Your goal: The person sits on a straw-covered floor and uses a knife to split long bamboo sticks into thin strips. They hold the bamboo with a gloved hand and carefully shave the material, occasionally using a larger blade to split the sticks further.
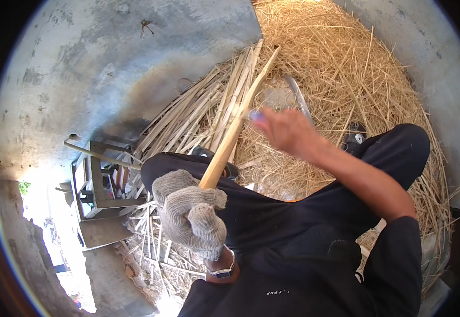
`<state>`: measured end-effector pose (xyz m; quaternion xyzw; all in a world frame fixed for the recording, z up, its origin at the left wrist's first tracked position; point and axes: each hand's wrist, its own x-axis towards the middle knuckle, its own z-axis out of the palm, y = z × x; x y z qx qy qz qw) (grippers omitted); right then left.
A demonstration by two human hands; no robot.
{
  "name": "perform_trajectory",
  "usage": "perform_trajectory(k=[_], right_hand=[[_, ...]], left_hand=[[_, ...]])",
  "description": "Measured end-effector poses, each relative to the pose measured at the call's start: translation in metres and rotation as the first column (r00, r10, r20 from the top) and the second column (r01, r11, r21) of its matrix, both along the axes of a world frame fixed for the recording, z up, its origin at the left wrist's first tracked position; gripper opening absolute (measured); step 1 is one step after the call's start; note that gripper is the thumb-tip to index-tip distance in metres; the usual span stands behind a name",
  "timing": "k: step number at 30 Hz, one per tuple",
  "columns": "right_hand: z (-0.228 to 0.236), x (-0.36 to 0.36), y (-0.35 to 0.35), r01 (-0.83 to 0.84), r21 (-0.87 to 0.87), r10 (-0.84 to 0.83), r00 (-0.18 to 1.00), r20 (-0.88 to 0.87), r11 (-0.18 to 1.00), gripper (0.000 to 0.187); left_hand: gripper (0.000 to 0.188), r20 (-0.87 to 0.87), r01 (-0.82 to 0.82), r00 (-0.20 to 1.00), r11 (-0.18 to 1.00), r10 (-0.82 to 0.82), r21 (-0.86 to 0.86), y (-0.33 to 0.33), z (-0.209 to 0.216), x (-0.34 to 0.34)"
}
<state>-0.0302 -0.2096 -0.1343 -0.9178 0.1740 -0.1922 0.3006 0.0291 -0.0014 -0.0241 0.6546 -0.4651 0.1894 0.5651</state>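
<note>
My left hand point(190, 214), in a grey knitted glove, is closed around the lower end of a long, pale wooden stick point(230, 140). The stick slants up and away from me, slightly bent and narrowing toward its far tip. Beside its middle, my right hand point(288, 132) is bare and blurred, its fingers curled together. Something small and blue-purple point(256, 115) shows at those fingers, too smeared to name; whether it touches the stick I cannot tell. Just past the right hand, a curved metal blade point(300, 98) lies on the straw, its lower end hidden behind the hand.
Dry straw and shavings point(336, 58) cover the floor ahead and to the right. Split wooden strips point(187, 111) lie piled along the grey wall point(124, 58). At left stands a small wooden frame point(103, 179) with things inside. My bent legs point(277, 211) lie beneath my arms.
</note>
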Motion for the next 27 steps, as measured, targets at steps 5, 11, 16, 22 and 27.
perform_trajectory(k=[5, 11, 16, 22, 27], right_hand=[[0.018, 0.006, -0.024, 0.077, 0.172, -0.073, 0.997, -0.028, 0.982, 0.038], [0.047, -0.021, 0.030, -0.250, 0.082, 0.228, 0.950, 0.214, 0.965, 0.039], [0.008, 0.004, 0.019, -0.049, -0.156, 0.072, 0.987, 0.141, 0.986, 0.040], [0.009, 0.001, 0.014, -0.039, 0.041, 0.037, 0.998, 0.048, 0.998, 0.041], [0.022, -0.005, 0.016, -0.154, -0.024, 0.156, 0.980, 0.124, 0.988, 0.045]], left_hand=[[0.041, -0.010, -0.027, 1.000, 0.999, 0.027, 0.024, 0.006, -0.004, -0.006], [0.060, -0.093, -0.136, 0.985, 0.985, 0.147, 0.110, 0.008, -0.005, -0.011], [0.059, -0.201, -0.096, 0.975, 0.995, 0.100, 0.030, 0.005, -0.016, -0.013], [0.056, -0.201, -0.050, 0.978, 0.997, 0.063, 0.066, 0.000, -0.019, -0.011], [0.047, -0.135, -0.095, 0.986, 0.995, 0.100, 0.042, -0.008, -0.013, -0.010]])
